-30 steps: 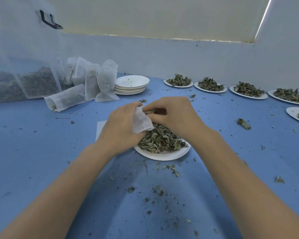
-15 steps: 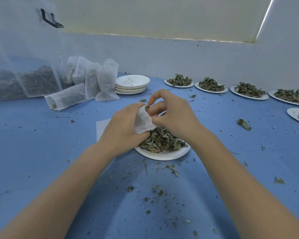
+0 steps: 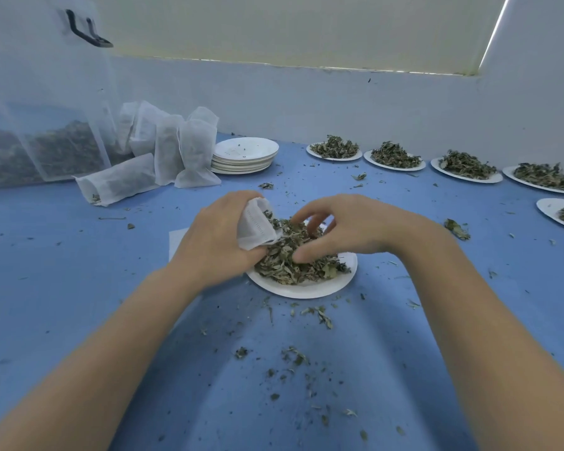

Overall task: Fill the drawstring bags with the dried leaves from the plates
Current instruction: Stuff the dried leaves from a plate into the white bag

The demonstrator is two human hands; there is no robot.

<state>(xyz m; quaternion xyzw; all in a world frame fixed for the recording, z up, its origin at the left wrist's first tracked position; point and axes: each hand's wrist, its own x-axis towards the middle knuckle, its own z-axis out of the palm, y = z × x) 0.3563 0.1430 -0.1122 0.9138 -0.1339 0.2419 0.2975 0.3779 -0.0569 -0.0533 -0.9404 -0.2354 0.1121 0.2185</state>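
Observation:
A white plate [image 3: 310,288] heaped with dried leaves [image 3: 293,262] sits on the blue table in front of me. My left hand [image 3: 219,242] grips a small white drawstring bag [image 3: 256,227] at the plate's left edge, with the bag's mouth turned toward the pile. My right hand [image 3: 342,229] reaches down into the leaves, its fingers and thumb curled round a clump of them. More of the bag lies hidden under my left hand.
Several filled white bags [image 3: 183,151] and a stack of empty plates [image 3: 245,156] stand at the back left, beside a large clear sack [image 3: 46,118]. Several plates of leaves [image 3: 394,157] line the back right. Leaf crumbs [image 3: 293,356] litter the blue table.
My right hand left the bag's mouth and dropped into the leaf pile. My left hand tilted the bag's opening down toward the plate.

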